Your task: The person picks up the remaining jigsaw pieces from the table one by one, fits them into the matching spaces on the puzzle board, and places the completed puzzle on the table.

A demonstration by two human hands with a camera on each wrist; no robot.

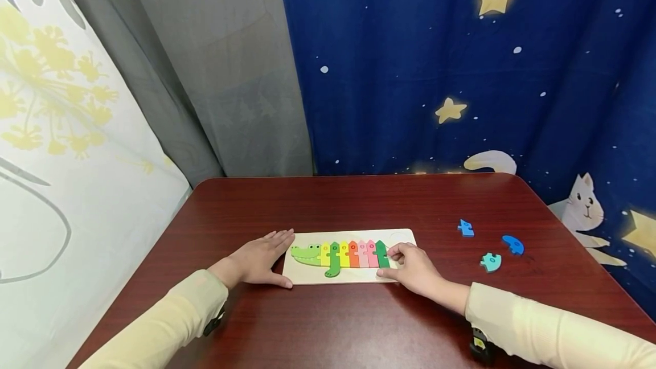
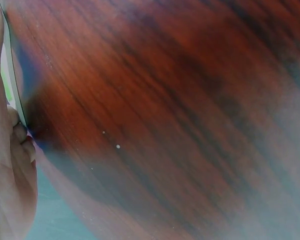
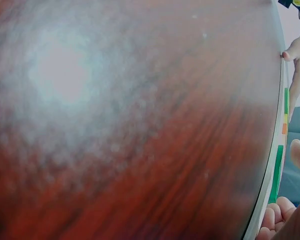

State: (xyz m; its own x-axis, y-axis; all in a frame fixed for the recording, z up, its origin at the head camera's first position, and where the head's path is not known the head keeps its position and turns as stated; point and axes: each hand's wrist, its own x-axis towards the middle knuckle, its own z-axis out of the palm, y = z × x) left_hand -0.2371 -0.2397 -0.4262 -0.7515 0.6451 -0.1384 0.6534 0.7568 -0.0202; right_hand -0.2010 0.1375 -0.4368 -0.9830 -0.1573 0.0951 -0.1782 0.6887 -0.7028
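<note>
- Pale sleeves [image 1: 154, 323], lower left and lower right.
- Left hand [image 1: 260, 259], left of lower centre: fingers straight, thumb spread, laid against end of board [image 1: 353, 277], nothing gripped.
- Right hand [image 1: 414, 270], right of lower centre: fingers bent beside dark green piece [image 1: 381, 252]; cannot tell whether pinched or merely touched.
- Board at lower centre, bearing crocodile [image 1: 306, 252] of coloured pieces.
- Loose blue pieces [image 1: 513, 245] and teal piece [image 1: 491, 262], lower right.
</note>
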